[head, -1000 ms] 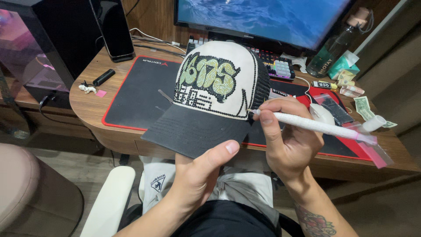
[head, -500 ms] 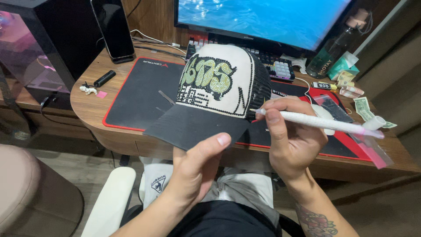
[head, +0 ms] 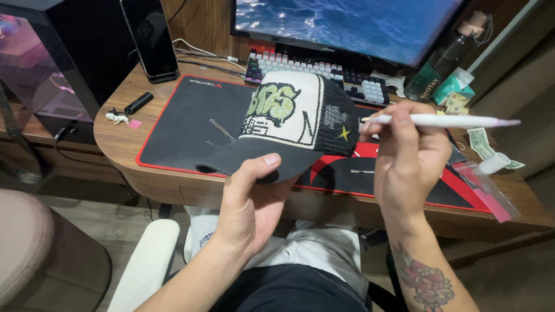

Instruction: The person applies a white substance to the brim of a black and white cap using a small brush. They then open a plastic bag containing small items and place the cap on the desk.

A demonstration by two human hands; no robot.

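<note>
Black-brimmed and cream-fronted, the cap point(head: 295, 130) hangs above the near edge of the desk point(head: 124, 147), over a dark mat point(head: 179, 124), its brim pinched by the left hand point(head: 248, 202). Just right of it, the right hand point(head: 407, 159) grips a white pen point(head: 439, 121), tip by the cap's side. Farther back sit a keyboard point(head: 352, 81) and monitor point(head: 347, 26).

We log one wooden desk point(head: 118, 144) with a rounded corner. On it lie a black mouse mat point(head: 185, 124) edged in red, a keyboard point(head: 358, 86) under the monitor point(head: 347, 26), an upright phone point(head: 151, 40), a small black stick point(head: 139, 103), a tiny figure point(head: 117, 117), a bottle point(head: 442, 60), banknotes point(head: 478, 141) and a clear bag point(head: 485, 190).
</note>
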